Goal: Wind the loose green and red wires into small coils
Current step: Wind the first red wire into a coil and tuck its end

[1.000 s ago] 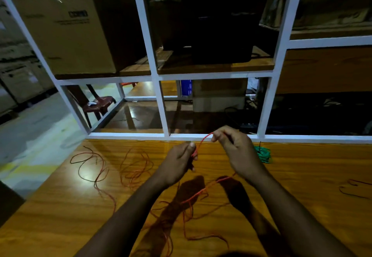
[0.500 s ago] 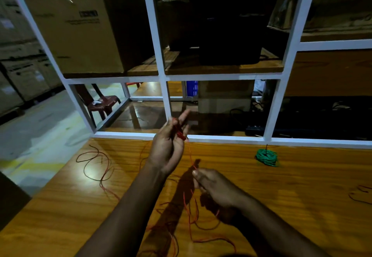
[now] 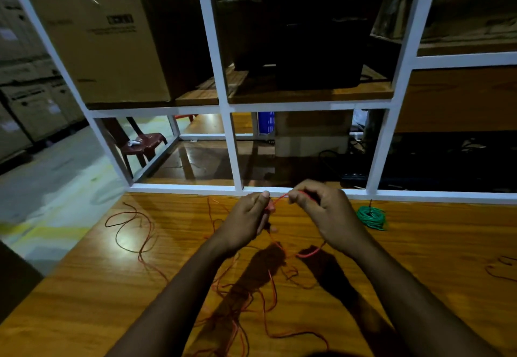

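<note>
Glossy orange-brown wooden table, dim room, glare patch at left. Left hand and right hand held up near the far edge, each pinching the thin red wire strung between them; the rest trails in loose tangles on the table. Small wound green wire coil lies right of the hands. White metal shelf frame behind; large cardboard box upper left. Possibly a few turns in the left hand; too blurred.

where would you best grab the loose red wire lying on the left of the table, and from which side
Judging by its lie, pinch the loose red wire at its near tail, where one strand runs straight toward the table edge. Come from above with the left hand. The far part is overlapping loops flat on the table, harder to pinch singly.
</note>
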### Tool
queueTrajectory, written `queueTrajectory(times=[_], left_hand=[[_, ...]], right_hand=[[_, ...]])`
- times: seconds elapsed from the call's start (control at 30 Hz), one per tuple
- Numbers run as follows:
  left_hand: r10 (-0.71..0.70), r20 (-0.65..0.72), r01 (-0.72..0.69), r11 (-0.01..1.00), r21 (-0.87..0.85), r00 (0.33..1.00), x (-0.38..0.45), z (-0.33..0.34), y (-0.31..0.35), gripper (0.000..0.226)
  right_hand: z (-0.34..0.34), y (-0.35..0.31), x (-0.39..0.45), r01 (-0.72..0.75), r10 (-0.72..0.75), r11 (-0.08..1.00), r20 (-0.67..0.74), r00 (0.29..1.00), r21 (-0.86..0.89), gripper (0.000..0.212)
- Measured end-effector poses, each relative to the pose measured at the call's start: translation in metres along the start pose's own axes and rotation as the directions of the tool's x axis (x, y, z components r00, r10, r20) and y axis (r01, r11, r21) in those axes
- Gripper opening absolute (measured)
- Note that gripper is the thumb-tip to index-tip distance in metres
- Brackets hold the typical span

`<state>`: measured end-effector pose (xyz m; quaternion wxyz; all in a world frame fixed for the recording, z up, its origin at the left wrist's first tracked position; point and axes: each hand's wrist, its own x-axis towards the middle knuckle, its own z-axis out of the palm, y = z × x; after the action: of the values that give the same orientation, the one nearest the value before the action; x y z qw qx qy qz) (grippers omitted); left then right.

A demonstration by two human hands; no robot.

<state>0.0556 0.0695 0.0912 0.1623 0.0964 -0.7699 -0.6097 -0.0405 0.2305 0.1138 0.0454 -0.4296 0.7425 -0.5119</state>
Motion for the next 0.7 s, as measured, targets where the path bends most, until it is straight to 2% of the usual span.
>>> queueTrajectory(times=[0.07, 0.1, 0.2, 0.27, 0.3, 0.37, 0.4, 0.47, 0.5, 0.57, 0.6, 0.63, 0.67, 0.7], left_hand=[[-0.047, 0.135, 0.075, 0.976, -0.206, 0.99, -0.005, 0.001, 0.005, 0.044], [-0.055, 0.186, 0.118, 0.93, -0.349, 0.981, -0.007, 0.0, 0.006, 0.043], [0.015, 0.319, 0.222, 0.687, -0.692, 0.948, -0.009, -0.003, 0.014, 0.031], [0.079, 0.303, 0.219, 0.525, -0.822, 0.95, -0.006, -0.005, 0.02, 0.026], [0.107, 0.266, 0.194, 0.441, -0.876, 0.958, -0.005, -0.006, 0.024, 0.029], [0.15, 0.206, 0.155, 0.295, -0.943, 0.967, -0.001, -0.007, 0.031, 0.039], [0.151, 0.168, 0.121, 0.277, -0.953, 0.974, 0.001, -0.008, 0.035, 0.038], [0.085, 0.027, -0.002, 0.323, -0.946, 0.996, 0.009, -0.011, 0.035, 0.027], [0.041, -0.053, -0.064, 0.359, -0.931, 0.998, 0.012, -0.014, 0.031, 0.023], [-0.026, -0.164, -0.131, 0.483, -0.866, 0.986, 0.014, -0.017, 0.023, 0.026], [-0.029, -0.208, -0.149, 0.604, -0.783, 0.978, 0.013, -0.017, 0.019, 0.03], [-0.011, -0.247, -0.153, 0.76, -0.632, 0.969, 0.012, -0.017, 0.014, 0.036], [0.029, -0.267, -0.14, 0.904, -0.404, 0.963, 0.013, -0.016, 0.007, 0.042], [0.093, -0.266, -0.135, 0.98, -0.146, 0.96, 0.013, -0.014, 0.0, 0.045]], right_hand=[[0.0, 0.009, 0.006, -0.026, 0.031, 0.999, -0.104, 0.994, 0.046, 0.016], [0.001, 0.013, 0.009, -0.05, 0.057, 0.997, -0.136, 0.989, 0.059, 0.018], [0.009, 0.023, 0.01, -0.136, 0.144, 0.988, -0.118, 0.982, 0.074, 0.031], [0.024, 0.025, 0.006, -0.176, 0.181, 0.979, -0.043, 0.983, 0.1, 0.037], [0.032, 0.026, 0.003, -0.229, 0.23, 0.959, 0.016, 0.973, 0.165, 0.038], [0.046, 0.026, -0.005, -0.369, 0.329, 0.843, 0.168, 0.929, 0.391, 0.037], [0.051, 0.025, -0.01, -0.42, 0.349, 0.77, 0.235, 0.907, 0.48, 0.037], [0.057, 0.023, -0.019, -0.477, 0.341, 0.69, 0.337, 0.878, 0.545, 0.037], [0.058, 0.021, -0.023, -0.496, 0.321, 0.684, 0.389, 0.863, 0.535, 0.035], [0.058, 0.014, -0.026, -0.505, 0.274, 0.74, 0.487, 0.829, 0.444, 0.03], [0.056, 0.011, -0.027, -0.478, 0.257, 0.802, 0.517, 0.817, 0.357, 0.028], [0.053, 0.008, -0.026, -0.421, 0.244, 0.874, 0.529, 0.813, 0.243, 0.027], [0.049, 0.004, -0.024, -0.341, 0.224, 0.931, 0.534, 0.815, 0.13, 0.026], [0.045, 0.0, -0.022, -0.254, 0.192, 0.966, 0.54, 0.819, 0.042, 0.025]])
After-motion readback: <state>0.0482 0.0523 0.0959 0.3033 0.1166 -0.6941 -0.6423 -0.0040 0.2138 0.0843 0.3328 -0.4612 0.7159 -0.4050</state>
